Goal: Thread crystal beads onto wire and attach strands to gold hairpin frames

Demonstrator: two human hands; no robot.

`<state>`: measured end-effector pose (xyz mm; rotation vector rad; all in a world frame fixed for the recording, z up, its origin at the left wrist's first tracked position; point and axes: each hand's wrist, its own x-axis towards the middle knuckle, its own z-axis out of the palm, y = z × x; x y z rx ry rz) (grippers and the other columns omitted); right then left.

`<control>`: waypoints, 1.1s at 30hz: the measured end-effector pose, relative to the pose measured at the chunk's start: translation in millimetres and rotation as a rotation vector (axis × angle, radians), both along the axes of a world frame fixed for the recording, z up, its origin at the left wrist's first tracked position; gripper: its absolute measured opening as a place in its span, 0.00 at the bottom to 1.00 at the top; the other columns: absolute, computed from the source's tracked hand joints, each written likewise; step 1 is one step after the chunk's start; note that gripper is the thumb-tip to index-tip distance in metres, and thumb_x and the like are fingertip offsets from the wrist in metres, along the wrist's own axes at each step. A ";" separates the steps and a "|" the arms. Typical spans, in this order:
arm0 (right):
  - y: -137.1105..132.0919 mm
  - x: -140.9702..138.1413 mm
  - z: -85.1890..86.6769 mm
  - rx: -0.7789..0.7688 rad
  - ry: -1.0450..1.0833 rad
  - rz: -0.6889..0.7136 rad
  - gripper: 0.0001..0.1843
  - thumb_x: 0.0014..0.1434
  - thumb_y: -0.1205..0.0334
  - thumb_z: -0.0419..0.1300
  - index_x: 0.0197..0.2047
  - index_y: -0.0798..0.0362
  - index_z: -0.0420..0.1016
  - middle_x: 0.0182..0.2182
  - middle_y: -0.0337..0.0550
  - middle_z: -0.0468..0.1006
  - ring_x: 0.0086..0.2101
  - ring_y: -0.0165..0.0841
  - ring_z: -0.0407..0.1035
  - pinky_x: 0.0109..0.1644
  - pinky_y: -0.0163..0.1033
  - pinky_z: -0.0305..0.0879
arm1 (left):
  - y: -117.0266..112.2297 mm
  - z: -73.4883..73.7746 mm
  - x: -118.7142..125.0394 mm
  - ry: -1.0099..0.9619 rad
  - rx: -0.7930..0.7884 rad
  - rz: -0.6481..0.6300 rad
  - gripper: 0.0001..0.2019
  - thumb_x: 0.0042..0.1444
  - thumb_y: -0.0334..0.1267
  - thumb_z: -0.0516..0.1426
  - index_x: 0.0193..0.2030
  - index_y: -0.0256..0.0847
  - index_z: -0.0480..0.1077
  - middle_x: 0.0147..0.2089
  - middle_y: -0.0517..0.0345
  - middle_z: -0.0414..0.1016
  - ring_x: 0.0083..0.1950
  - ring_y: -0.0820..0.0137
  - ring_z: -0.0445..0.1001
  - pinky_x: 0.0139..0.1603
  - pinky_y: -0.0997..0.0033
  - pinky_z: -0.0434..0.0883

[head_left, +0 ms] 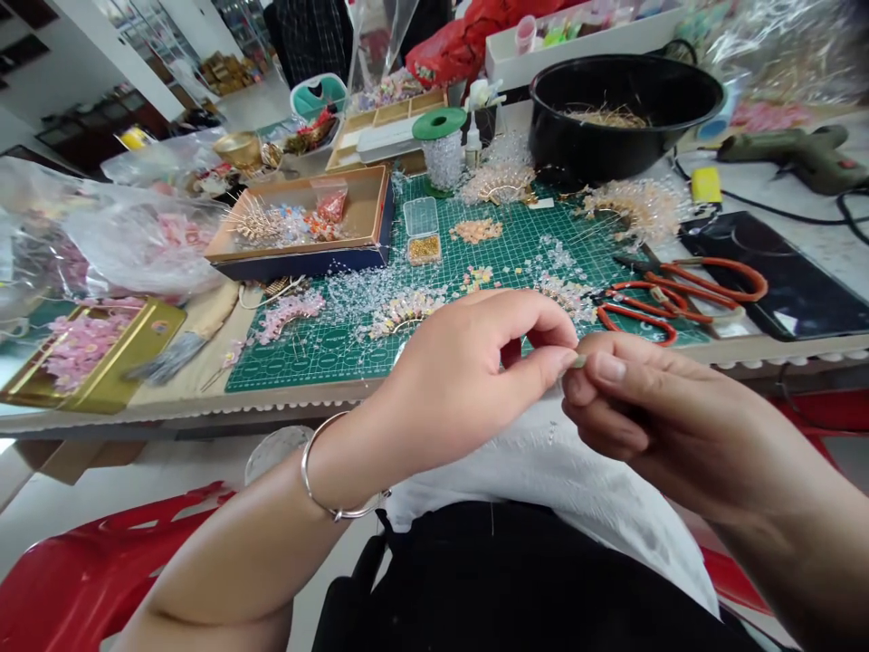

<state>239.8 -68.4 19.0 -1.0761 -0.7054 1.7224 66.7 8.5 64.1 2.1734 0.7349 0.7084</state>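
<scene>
While both hands meet: left hand (448, 389) and right hand (658, 426) pinch a tiny greenish piece (578, 361) between their fingertips.
Next move needs: steady pressure, since something this small could slip.

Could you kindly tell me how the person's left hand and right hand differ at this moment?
The left hand wears a silver bangle at its wrist, while the right hand shows none. The left hand reaches in from the lower left, the right from the lower right. Both are ungloved and curled, and they nearly meet at the tips.
</scene>
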 end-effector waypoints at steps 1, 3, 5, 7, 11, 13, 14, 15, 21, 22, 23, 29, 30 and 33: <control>0.0 0.5 0.2 0.001 0.000 0.003 0.16 0.59 0.47 0.67 0.29 0.51 0.78 0.14 0.31 0.57 0.18 0.24 0.46 0.23 0.38 0.37 | 0.7 0.9 -0.2 0.009 0.019 -0.007 0.05 0.59 0.29 0.60 0.33 0.41 0.73 0.32 0.64 0.76 0.33 0.73 0.70 0.33 0.72 0.63; 0.0 1.3 0.4 0.000 -0.001 0.011 0.16 0.59 0.47 0.66 0.29 0.51 0.79 0.14 0.32 0.58 0.18 0.24 0.46 0.23 0.38 0.37 | 1.8 2.5 -0.9 0.023 0.052 -0.029 0.06 0.59 0.29 0.60 0.31 0.41 0.72 0.32 0.63 0.76 0.34 0.72 0.71 0.35 0.71 0.63; -0.2 1.5 0.9 -0.001 -0.002 0.016 0.16 0.59 0.47 0.67 0.29 0.51 0.79 0.14 0.32 0.58 0.18 0.24 0.46 0.23 0.38 0.38 | 2.0 3.8 -2.1 0.047 0.091 -0.046 0.07 0.59 0.28 0.59 0.31 0.42 0.71 0.32 0.63 0.76 0.36 0.70 0.72 0.37 0.70 0.64; -0.9 1.0 1.8 -0.007 -0.006 0.018 0.17 0.59 0.46 0.67 0.28 0.50 0.79 0.14 0.32 0.59 0.18 0.24 0.46 0.24 0.39 0.38 | 1.1 4.5 -3.5 0.073 0.130 -0.056 0.07 0.58 0.28 0.59 0.31 0.41 0.70 0.31 0.63 0.75 0.36 0.70 0.71 0.38 0.70 0.64; -2.7 -1.3 3.7 -0.018 -0.018 0.020 0.17 0.58 0.45 0.67 0.28 0.50 0.78 0.14 0.33 0.58 0.18 0.25 0.46 0.23 0.39 0.37 | -1.8 4.3 -5.9 0.065 0.144 -0.068 0.07 0.57 0.27 0.58 0.30 0.42 0.68 0.30 0.63 0.74 0.35 0.70 0.70 0.37 0.69 0.63; -3.5 -2.1 3.4 -0.020 -0.017 0.024 0.18 0.58 0.45 0.67 0.28 0.50 0.78 0.14 0.33 0.57 0.19 0.25 0.46 0.23 0.38 0.37 | -3.0 3.9 -6.9 0.056 0.126 -0.072 0.08 0.57 0.27 0.58 0.30 0.43 0.68 0.30 0.62 0.74 0.35 0.69 0.70 0.37 0.70 0.63; -3.9 -2.3 2.7 -0.022 -0.014 0.031 0.18 0.58 0.45 0.67 0.28 0.51 0.78 0.14 0.33 0.57 0.19 0.25 0.46 0.23 0.38 0.37 | -3.6 3.6 -7.4 0.057 0.113 -0.073 0.07 0.57 0.27 0.58 0.31 0.43 0.68 0.31 0.62 0.74 0.35 0.69 0.71 0.37 0.70 0.63; -4.4 -2.3 1.6 -0.022 -0.010 0.039 0.18 0.58 0.45 0.66 0.28 0.51 0.78 0.14 0.32 0.57 0.19 0.25 0.46 0.23 0.38 0.37 | -4.1 3.3 -7.9 0.058 0.097 -0.072 0.07 0.58 0.27 0.57 0.31 0.42 0.68 0.31 0.62 0.74 0.36 0.70 0.71 0.37 0.70 0.64; -6.3 -2.3 -5.1 -0.027 0.058 0.079 0.17 0.62 0.46 0.63 0.30 0.51 0.77 0.15 0.30 0.53 0.19 0.25 0.44 0.23 0.35 0.38 | -6.1 0.8 -10.7 0.071 -0.019 -0.065 0.05 0.60 0.30 0.57 0.33 0.41 0.70 0.32 0.61 0.74 0.36 0.71 0.71 0.38 0.72 0.65; -6.4 -2.5 -5.4 -0.031 0.079 0.079 0.16 0.63 0.47 0.62 0.31 0.51 0.77 0.15 0.30 0.53 0.19 0.25 0.43 0.23 0.35 0.37 | -6.4 0.4 -11.1 0.078 -0.031 -0.061 0.05 0.60 0.30 0.57 0.33 0.41 0.70 0.33 0.61 0.74 0.36 0.71 0.71 0.38 0.72 0.66; -6.5 -2.6 -5.5 -0.033 0.097 0.078 0.16 0.63 0.48 0.62 0.32 0.51 0.76 0.16 0.30 0.53 0.19 0.25 0.42 0.23 0.34 0.37 | -6.7 -0.1 -11.4 0.083 -0.043 -0.055 0.05 0.60 0.31 0.57 0.33 0.42 0.70 0.33 0.61 0.75 0.36 0.71 0.71 0.38 0.72 0.66; -6.8 -2.7 -8.4 -0.079 0.151 0.048 0.14 0.62 0.51 0.65 0.33 0.52 0.72 0.18 0.29 0.55 0.20 0.23 0.40 0.21 0.32 0.36 | -7.8 -7.9 -11.4 0.072 -0.136 -0.059 0.03 0.60 0.34 0.59 0.34 0.42 0.71 0.39 0.58 0.78 0.40 0.68 0.73 0.39 0.70 0.67; -7.0 -2.8 -10.0 -0.085 0.157 0.046 0.14 0.62 0.51 0.65 0.33 0.52 0.71 0.18 0.28 0.55 0.20 0.23 0.40 0.21 0.32 0.35 | -8.0 -10.3 -10.9 0.068 -0.150 -0.059 0.03 0.61 0.35 0.60 0.35 0.43 0.71 0.40 0.57 0.79 0.40 0.68 0.74 0.39 0.70 0.67; -7.7 -3.0 -16.3 -0.092 0.165 0.038 0.16 0.62 0.49 0.65 0.33 0.52 0.70 0.18 0.28 0.55 0.19 0.22 0.39 0.22 0.32 0.35 | -9.8 -18.5 -8.3 0.087 -0.153 -0.053 0.03 0.62 0.36 0.60 0.36 0.43 0.71 0.40 0.56 0.79 0.40 0.67 0.74 0.39 0.69 0.68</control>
